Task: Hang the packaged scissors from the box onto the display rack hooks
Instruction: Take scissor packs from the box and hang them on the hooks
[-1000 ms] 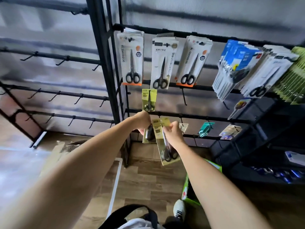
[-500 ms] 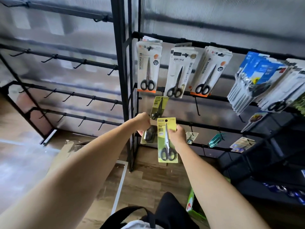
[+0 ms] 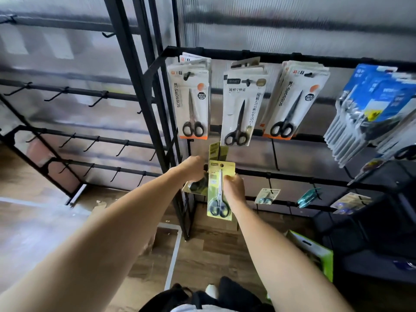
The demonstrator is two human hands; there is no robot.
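Two hands at rack, right hand [image 3: 234,190] pinching yellow scissors pack [image 3: 219,190], left hand [image 3: 192,168] grip unclear

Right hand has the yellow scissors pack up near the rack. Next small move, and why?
Probably raise the yellow scissors pack slightly and slide its top hole onto the hook by the left hand. The right hand grips the pack upright by its edge, hole at rail height, but the pack isn't visibly hung yet. Yellow packs already hang just above.
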